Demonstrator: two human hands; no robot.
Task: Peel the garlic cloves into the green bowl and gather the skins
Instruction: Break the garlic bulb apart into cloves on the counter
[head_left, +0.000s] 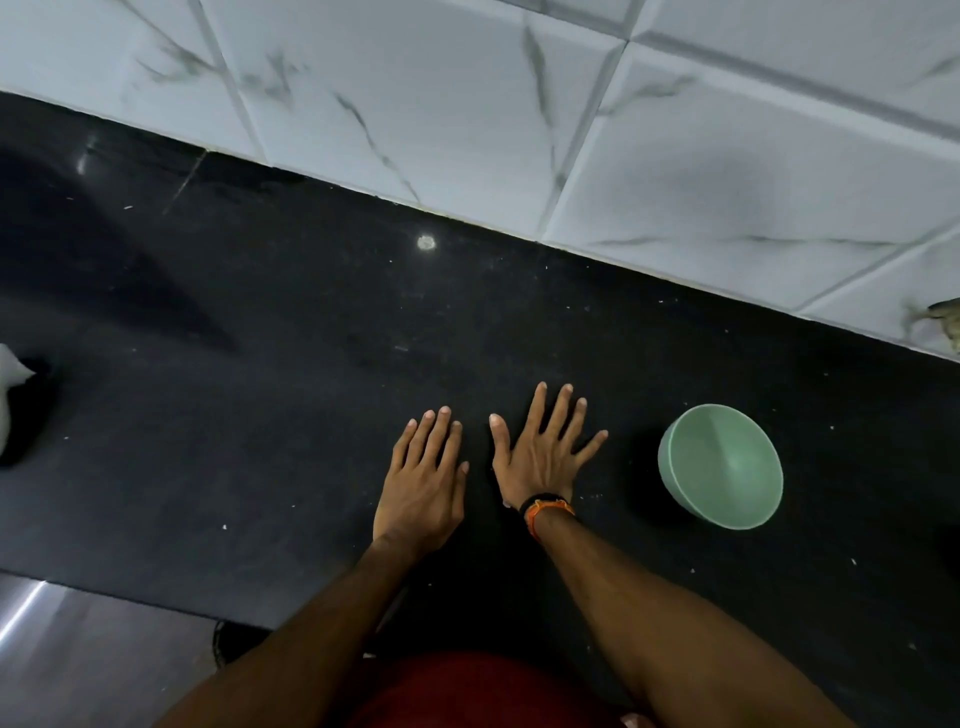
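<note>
Both hands lay flat and palm-down on the black tabletop (260, 364), fingers straight and holding nothing. The left hand (423, 480) kept its fingers close together; the right hand (540, 457), with a black and orange band at its wrist, had its fingers fanned apart. The green bowl (721, 466) stood on the tabletop just beyond the right hand, on the side away from the left hand, and it looked empty.

No garlic cloves could be seen anywhere in the frame. Far from the bowl, past the left hand at the frame's edge, sat a white object (11, 384) too cropped to identify; whether it held the garlic could not be told. Pale specks were scattered over the dark surface around the bowl, too small to say whether they were bits of skin.

By the look of it, peeling had not yet begun. To start well, the garlic would need to be brought close beside the bowl, so each peeled clove could drop straight in. Skins would best be kept in one heap between the hands and the bowl, since thin papery scraps drift easily and would be tedious to gather from a speckled dark surface.
</note>
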